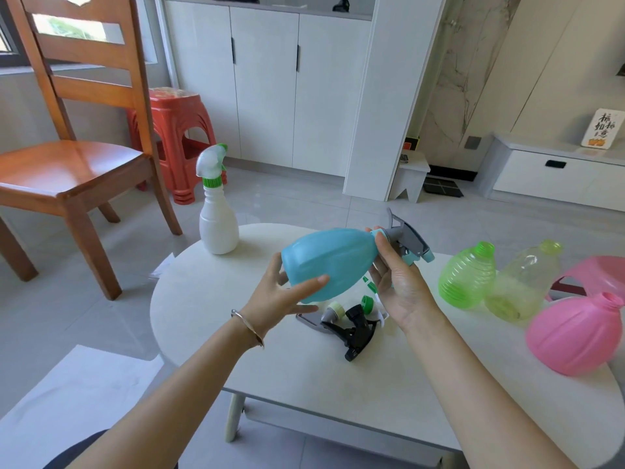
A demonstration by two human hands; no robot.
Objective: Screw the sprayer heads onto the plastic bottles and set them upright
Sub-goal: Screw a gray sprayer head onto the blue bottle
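Observation:
I hold a blue bottle [329,262] on its side above the white table [389,377]. My left hand [287,296] cups its wide base. My right hand [397,282] grips its neck, where a grey and blue sprayer head [411,243] sits. A white bottle [218,218] with a white and green sprayer head stands upright at the table's far left. A green bottle [468,275], a clear yellowish bottle [522,282] and a pink bottle [578,333] lie open-necked at the right. Loose sprayer heads, one black [355,333], lie below the blue bottle.
A wooden chair [71,157] stands at the left, a red plastic stool [177,137] behind it. A pink stool [595,272] is at the right beside the table. White cabinets line the far wall. White paper lies on the floor at lower left.

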